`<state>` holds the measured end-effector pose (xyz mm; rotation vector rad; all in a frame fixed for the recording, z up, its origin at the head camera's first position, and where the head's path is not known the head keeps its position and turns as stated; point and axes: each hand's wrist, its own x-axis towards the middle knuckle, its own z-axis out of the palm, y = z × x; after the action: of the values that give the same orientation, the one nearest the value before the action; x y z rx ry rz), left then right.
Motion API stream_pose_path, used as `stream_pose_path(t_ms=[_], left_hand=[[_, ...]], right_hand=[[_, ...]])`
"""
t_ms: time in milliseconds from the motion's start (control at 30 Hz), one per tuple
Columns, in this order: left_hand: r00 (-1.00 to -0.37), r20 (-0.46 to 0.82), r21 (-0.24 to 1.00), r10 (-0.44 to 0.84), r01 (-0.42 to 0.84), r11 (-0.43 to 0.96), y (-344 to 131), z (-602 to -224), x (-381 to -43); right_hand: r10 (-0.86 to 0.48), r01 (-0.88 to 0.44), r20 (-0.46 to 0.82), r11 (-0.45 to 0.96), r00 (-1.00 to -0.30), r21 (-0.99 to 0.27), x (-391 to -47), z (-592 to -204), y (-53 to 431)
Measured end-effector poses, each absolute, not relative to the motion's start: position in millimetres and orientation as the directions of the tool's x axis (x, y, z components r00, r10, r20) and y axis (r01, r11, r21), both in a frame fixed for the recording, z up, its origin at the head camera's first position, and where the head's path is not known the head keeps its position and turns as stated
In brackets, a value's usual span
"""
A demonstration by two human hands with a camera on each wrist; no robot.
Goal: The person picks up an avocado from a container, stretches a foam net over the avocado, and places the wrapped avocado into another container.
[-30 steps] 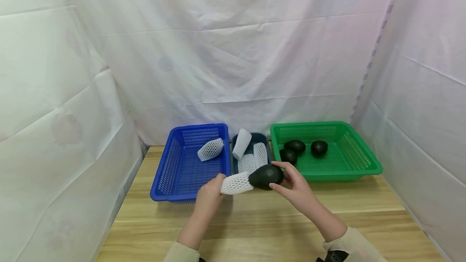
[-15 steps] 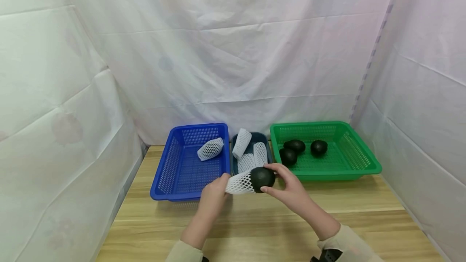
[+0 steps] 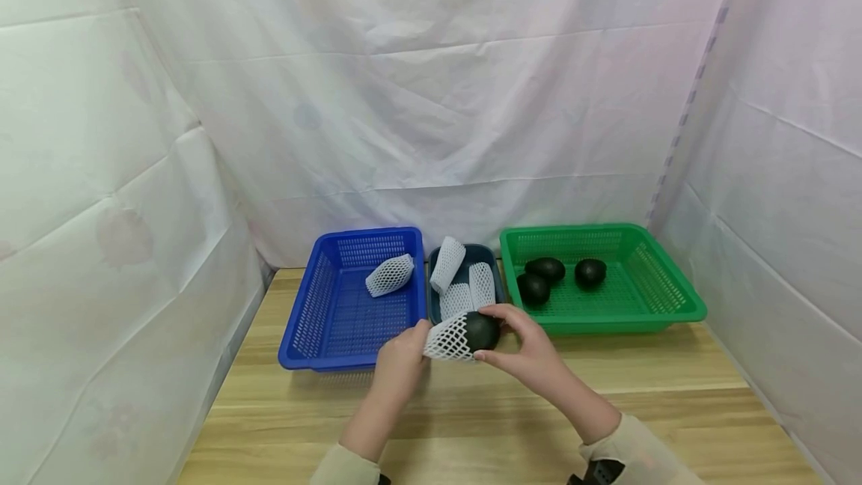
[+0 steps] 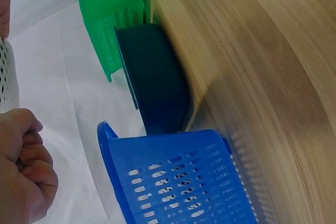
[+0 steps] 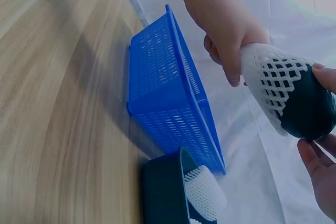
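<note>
Left hand (image 3: 399, 361): fingers curled round the gathered end of a white foam net (image 3: 447, 339), gripping it firmly.
Right hand (image 3: 528, 354): pinches the bare, rounded end of a dark avocado (image 3: 483, 331) between thumb and fingers.
Net and fruit: the avocado sits partly inside the foam net, mesh stretched open around it, blunt end showing on the right. Both are held above the wooden table (image 3: 485, 425), between the front right corner of the blue basket (image 3: 357, 328) and the front left corner of the green basket (image 3: 640, 287).
Blue basket: near the table's back left corner; toward its own back right corner lies a bulging netted piece (image 3: 390, 276), contents unclear.
Teal bin (image 3: 480, 250): between the baskets by the table's back edge, with three more foam nets (image 3: 447, 266), one propped at its back left corner, two side by side toward the front.
Green basket: toward the table's back right; three loose avocados (image 3: 590, 273), two close together by its left edge, one just right of them.
Backdrop: white cloth (image 3: 438, 96) behind the table's back edge.
</note>
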<state>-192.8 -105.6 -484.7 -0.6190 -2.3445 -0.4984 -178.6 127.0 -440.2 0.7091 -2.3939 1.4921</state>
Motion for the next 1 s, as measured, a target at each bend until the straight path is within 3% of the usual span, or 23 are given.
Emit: stream_pose_path(t_ms=[600, 800, 1000], left_hand=[[-0.601, 0.727, 0.014, 0.331, 0.496, 0.868, -89, -469, -186], [-0.668, 0.664, 0.091, 0.336, 0.519, 0.850, -83, -463, -182], [-0.750, 0.604, 0.215, 0.269, 0.478, 0.852, -84, -463, -182]], right_hand=[[-0.268, -0.542, 0.473, 0.336, -0.839, -0.771, -178, -446, 120], [-0.303, -0.570, 0.489, 0.310, -0.818, -0.761, -177, -448, 119], [-0.342, -0.646, 0.565, 0.201, -0.751, -0.736, -176, -445, 121]])
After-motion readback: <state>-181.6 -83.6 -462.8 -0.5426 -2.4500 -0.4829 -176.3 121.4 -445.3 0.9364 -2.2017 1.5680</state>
